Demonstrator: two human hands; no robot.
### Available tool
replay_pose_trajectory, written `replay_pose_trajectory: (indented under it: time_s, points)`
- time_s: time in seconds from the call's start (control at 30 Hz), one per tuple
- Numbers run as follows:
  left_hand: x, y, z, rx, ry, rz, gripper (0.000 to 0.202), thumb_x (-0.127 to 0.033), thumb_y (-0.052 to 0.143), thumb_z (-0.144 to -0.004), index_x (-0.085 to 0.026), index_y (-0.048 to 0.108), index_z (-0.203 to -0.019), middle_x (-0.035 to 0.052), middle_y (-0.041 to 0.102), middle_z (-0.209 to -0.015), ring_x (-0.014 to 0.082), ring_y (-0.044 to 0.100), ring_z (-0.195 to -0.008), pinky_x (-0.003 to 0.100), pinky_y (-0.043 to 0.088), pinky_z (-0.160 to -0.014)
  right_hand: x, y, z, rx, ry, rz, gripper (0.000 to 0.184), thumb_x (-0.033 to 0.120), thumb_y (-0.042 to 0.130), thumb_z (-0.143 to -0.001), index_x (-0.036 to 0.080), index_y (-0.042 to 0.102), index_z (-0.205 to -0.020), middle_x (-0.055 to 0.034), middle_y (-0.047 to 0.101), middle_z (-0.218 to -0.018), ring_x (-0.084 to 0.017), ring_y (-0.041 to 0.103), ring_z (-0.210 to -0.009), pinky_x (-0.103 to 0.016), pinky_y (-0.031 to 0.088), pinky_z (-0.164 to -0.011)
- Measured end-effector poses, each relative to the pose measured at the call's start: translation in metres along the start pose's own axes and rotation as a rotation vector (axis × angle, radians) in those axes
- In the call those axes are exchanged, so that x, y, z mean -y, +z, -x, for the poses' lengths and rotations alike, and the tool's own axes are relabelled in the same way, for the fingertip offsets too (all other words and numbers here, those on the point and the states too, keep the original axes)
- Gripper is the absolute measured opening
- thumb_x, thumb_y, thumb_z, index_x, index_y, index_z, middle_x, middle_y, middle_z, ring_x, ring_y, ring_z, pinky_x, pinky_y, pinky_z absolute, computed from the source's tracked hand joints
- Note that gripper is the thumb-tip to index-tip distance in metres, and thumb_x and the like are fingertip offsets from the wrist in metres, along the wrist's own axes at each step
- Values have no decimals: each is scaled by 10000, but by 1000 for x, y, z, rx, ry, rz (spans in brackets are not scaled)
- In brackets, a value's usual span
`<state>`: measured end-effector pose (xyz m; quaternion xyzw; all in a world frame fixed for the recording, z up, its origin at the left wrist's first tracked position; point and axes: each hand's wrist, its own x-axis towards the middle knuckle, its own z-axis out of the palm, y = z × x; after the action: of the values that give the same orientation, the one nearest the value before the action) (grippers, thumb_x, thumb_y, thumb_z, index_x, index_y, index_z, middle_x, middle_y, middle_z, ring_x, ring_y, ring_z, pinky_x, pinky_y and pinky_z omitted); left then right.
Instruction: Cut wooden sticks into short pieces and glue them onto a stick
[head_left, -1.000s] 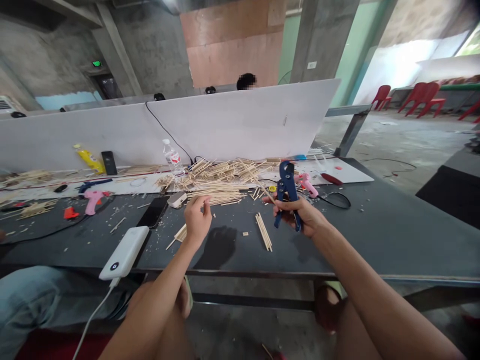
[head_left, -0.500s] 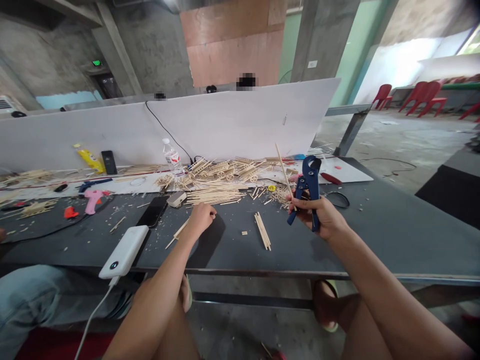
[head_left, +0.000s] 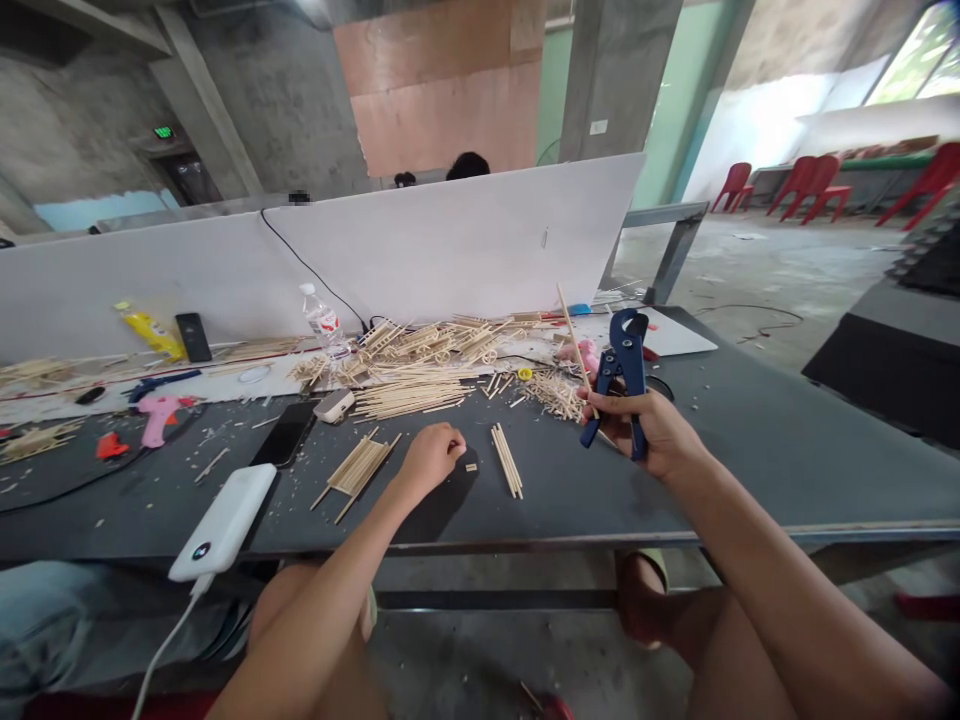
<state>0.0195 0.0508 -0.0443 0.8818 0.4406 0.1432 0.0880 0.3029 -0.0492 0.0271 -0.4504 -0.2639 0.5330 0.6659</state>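
Above the dark flat table [head_left: 750, 430], the right hand [head_left: 637, 425] gripped a dark-blue two-handled cutter [head_left: 628, 350] and a thin pale wooden stick [head_left: 570, 325], probably light, stiff, snappable, best pinched mid-length, while the left hand [head_left: 435, 452] curled loosely, its contents unclear.

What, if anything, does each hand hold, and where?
Right hand: blue cutter by its handles, wooden stick near its lower end. Left hand: curled, cannot tell.

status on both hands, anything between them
Right hand grips dark-blue cutter and thin pale wooden stick. Left hand curled, grasp unclear, beside tiny pale wooden bits. Straight pale wooden sticks lie between.
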Motion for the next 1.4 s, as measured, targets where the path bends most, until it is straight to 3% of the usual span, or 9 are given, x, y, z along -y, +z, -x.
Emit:
replay_pose_trajectory:
  time_s: [0.2,0.33,0.47,0.7,0.93,1.2,1.4]
  points:
    - [-15,-1,8,25,44,134,192,-267,573,-868,-201,737,-793,38,658,-790,149,600,-691,254,432,-676,-1,4,1,-9,9,26,301,84,812,-532,162,674,-788,-45,717,-805,-140,637,-576,-205,566,-505]
    - [-21,-5,18,47,74,116,200,-369,627,-838,-214,742,-891,49,659,-865,166,610,-727,266,441,-676,-6,10,-1,31,19,16,294,86,802,-536,170,670,-785,-34,715,-801,-131,627,-573,-219,575,-551]
    - [-22,-5,25,74,82,130,154,-278,633,-838,-208,742,-921,56,666,-904,172,626,-761,276,459,-724,-12,18,-4,76,24,48,300,98,801,-549,184,661,-800,-27,714,-813,-134,634,-585,-232,572,-576]
    - [-12,-8,27,130,62,178,100,-167,611,-833,-185,669,-753,37,642,-835,156,610,-717,266,458,-694,-25,38,-12,74,48,98,306,98,798,-559,189,664,-819,-39,724,-837,-143,647,-596,-231,560,-548]
    - [-7,-9,37,167,122,-29,104,-103,498,-865,-172,565,-826,82,618,-902,218,608,-854,298,449,-682,-29,55,-15,25,52,157,275,69,791,-545,174,646,-754,-36,708,-738,-138,636,-560,-226,572,-538]
    - [-19,-13,40,214,192,-138,279,82,434,-753,-179,502,-827,80,599,-891,199,595,-843,282,445,-685,-19,40,-13,17,1,131,350,61,815,-512,180,649,-797,-39,712,-745,-150,636,-555,-246,583,-523]
    - [-29,-2,30,195,234,-99,282,72,413,-811,-180,509,-894,83,590,-916,207,586,-907,299,459,-762,-17,13,-14,10,-12,146,370,82,831,-525,178,647,-832,-50,720,-792,-165,661,-598,-256,598,-568]
